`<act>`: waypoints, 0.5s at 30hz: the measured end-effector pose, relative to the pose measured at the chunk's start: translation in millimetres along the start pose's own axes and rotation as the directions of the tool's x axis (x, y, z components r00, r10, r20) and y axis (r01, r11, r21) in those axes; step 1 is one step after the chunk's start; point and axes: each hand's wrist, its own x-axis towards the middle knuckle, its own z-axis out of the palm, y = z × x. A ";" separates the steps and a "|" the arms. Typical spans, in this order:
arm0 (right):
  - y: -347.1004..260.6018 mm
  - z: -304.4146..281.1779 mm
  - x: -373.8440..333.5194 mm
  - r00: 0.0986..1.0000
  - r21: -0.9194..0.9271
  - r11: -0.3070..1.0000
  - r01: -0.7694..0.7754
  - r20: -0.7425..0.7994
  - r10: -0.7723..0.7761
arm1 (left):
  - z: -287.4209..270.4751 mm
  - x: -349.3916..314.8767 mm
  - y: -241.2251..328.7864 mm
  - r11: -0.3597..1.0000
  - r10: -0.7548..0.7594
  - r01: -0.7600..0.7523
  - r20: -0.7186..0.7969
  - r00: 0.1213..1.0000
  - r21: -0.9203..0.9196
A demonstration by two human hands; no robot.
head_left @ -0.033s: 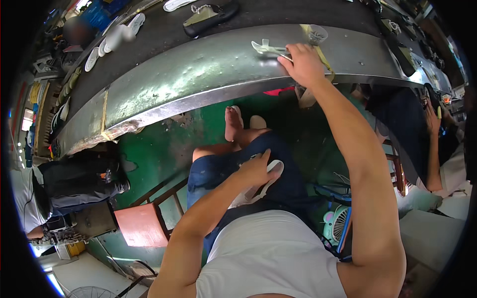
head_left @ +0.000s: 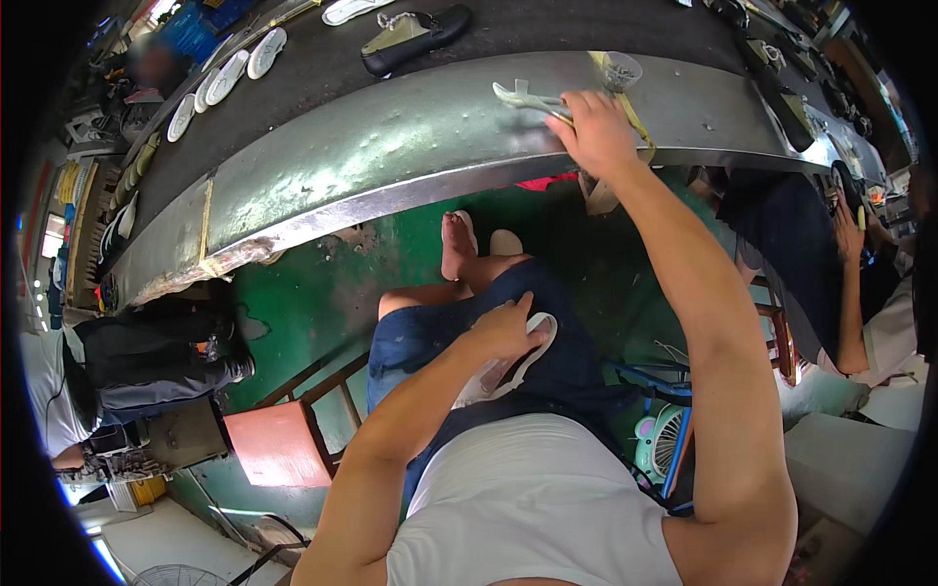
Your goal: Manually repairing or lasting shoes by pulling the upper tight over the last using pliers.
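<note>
Left hand (head_left: 505,330) gripping flat white shoe sole (head_left: 508,366) on lap. Right hand (head_left: 598,132) closed on pale metal tool (head_left: 528,98) atop curved steel bench edge (head_left: 391,146). Small clear cup (head_left: 619,70) beside.

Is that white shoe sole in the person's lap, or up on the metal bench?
In the lap: the left hand presses the white sole against the thigh.

Nothing shifts: the right hand (head_left: 598,132) stays at the pale tool (head_left: 528,99), the left hand (head_left: 505,330) on the white insole (head_left: 508,366).
</note>
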 end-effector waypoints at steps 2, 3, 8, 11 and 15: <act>-28.7 -20.2 -27.3 0.996 0.071 0.995 0.077 -0.045 -0.074 | -4.0 11.3 -16.1 0.989 0.061 -0.051 0.068 0.996 -0.141; -43.4 -35.2 -45.1 0.996 0.125 0.989 0.078 -0.056 -0.071 | -7.1 10.5 -26.4 0.988 0.062 -0.055 0.044 0.997 -0.146; -119.3 -107.8 -174.0 0.601 0.565 0.219 -0.795 0.782 0.165 | -37.4 -60.7 -29.8 0.473 0.098 -0.432 -0.441 0.892 -0.768; -145.3 -125.9 -211.6 0.382 0.374 0.218 -0.901 0.924 -0.008 | -17.5 -68.7 -61.8 0.554 0.043 -0.449 -0.514 0.857 -0.701; -171.1 -119.0 -208.3 0.399 0.419 0.258 -0.871 0.908 -0.126 | -13.6 -78.6 -66.5 0.352 0.118 -0.440 -0.427 0.896 -0.826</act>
